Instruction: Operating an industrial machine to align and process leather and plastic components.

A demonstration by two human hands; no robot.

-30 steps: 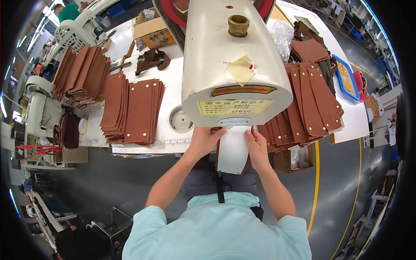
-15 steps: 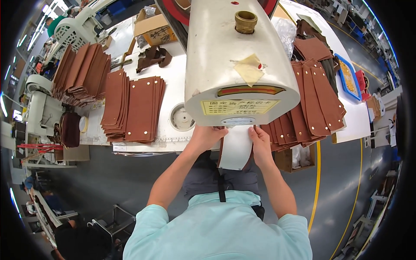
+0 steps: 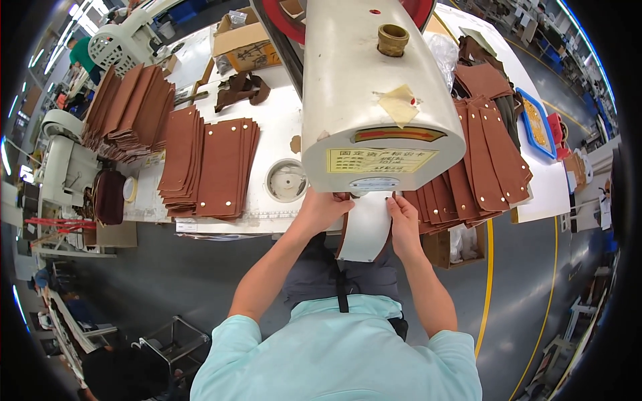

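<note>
White-faced panel (image 3: 366,230), brown along its left edge, one item. Location: in front of the machine (image 3: 374,87), far end out of my sight beneath its head, near end hanging past the front of the desk (image 3: 271,130) over the lap. Two small dots near its lower corners.

Left hand (image 3: 326,208): pinching the panel's upper left edge; the fingers underneath are hidden from me.

Right hand (image 3: 403,220): pinching the upper right edge, thumb toward the white face.

Step in hand, as I judge it from my remote view: steadying and lining up the far end under the machine. The next move calls for an even grip on both edges and fingertips clear of the working part, which I cannot see.

Beside the left hand: round plate (image 3: 287,179), set in the desk.

Left, on the desk: two stacks of brown pieces with pale studs, inner (image 3: 227,170) and outer (image 3: 177,160); a taller brown pile (image 3: 127,107) beyond.

Right: fanned brown stack (image 3: 478,160), studded, near the right hand.

Further out: brown scrap (image 3: 241,90); open carton (image 3: 257,59); clear plastic (image 3: 443,57); blue tray (image 3: 543,153) of small yellowish bits, far right.
</note>
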